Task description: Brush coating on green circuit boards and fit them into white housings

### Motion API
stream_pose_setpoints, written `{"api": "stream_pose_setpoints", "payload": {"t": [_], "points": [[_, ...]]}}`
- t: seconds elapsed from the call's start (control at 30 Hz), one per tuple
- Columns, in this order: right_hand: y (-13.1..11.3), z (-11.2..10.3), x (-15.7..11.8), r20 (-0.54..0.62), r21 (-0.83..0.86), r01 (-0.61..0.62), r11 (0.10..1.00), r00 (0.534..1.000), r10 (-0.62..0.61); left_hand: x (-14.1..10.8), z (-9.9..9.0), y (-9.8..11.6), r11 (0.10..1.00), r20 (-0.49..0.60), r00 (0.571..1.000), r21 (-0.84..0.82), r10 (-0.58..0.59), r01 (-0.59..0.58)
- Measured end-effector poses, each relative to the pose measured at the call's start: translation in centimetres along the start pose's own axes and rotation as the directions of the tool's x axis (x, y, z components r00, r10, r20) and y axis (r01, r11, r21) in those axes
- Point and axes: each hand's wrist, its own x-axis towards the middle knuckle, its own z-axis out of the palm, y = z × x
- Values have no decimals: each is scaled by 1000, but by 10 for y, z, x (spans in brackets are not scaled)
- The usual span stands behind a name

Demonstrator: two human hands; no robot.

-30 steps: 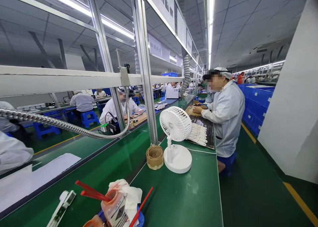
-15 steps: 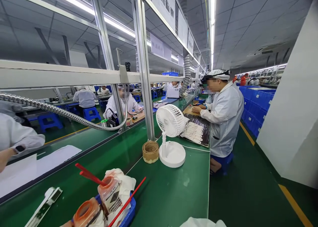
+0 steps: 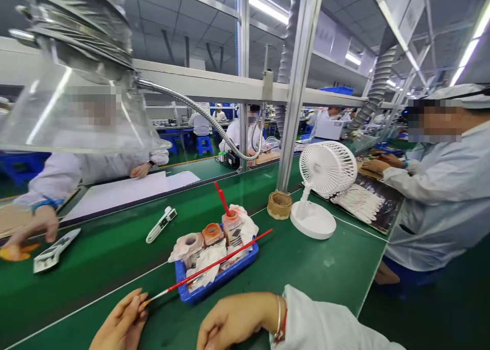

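Observation:
My left hand (image 3: 120,322) is low in view, its thumb and fingers pressed together; whatever they pinch, if anything, cannot be made out. Beside those fingertips is the bristle end of a red-handled paintbrush (image 3: 214,264). The brush lies slantwise across a blue tray (image 3: 214,288) of stained bottles (image 3: 212,233) and crumpled white tissue (image 3: 209,263). To the right, my right hand (image 3: 239,317) is curled downward in front of the tray, a bracelet at its wrist. Its fingertips run off the bottom edge, so its contents are hidden.
A white fan (image 3: 314,220) and a brown tape roll (image 3: 279,205) stand beyond the tray. White elongated parts (image 3: 163,225) lie on the green belt. Across it, a co-worker's hand (image 3: 44,225) reaches over something orange. A clear hood (image 3: 76,115) hangs at upper left; another person sits right.
The view has swung left and down, so the fan and tray appear further right. Both my hands have come into view, along with the hood and the co-worker opposite.

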Motion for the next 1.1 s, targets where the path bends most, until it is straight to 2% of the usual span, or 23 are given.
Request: {"api": "stream_pose_setpoints", "payload": {"t": [0.07, 0.13, 0.27, 0.4, 0.57, 0.8, 0.97, 1.1], "points": [[-4, -5, -10, -61, 111, 54, 992, 997, -48, -1, 2, 0, 991, 58, 998, -135, 2, 5], [-7, -7, -23, -215, 212, 141, 967, 972, -95, -2, 5, 1, 965, 71, 997, -260, 39, -19], [-14, -9, -38, -504, 324, 288, 901, 858, -92, -1, 5, 2, 913, -48, 990, -383, 132, -141], [-17, -11, -40, -655, 393, 333, 857, 756, 7, 2, 1, 1, 879, -135, 975, -426, 175, -216], [-19, -12, -36, -735, 452, 370, 812, 670, 104, 1, 2, 0, 873, -120, 975, -435, 184, -219], [-17, -9, -26, -777, 418, 409, 811, 624, 85, -1, 6, 0, 872, -90, 976, -438, 198, -217], [-13, -5, -20, -817, 257, 470, 844, 572, -71, -1, 5, -1, 859, -96, 972, -455, 214, -234], [-11, -3, -18, -800, 24, 551, 834, 511, -314, 0, 5, -2, 837, -120, 967, -484, 225, -254]]}}
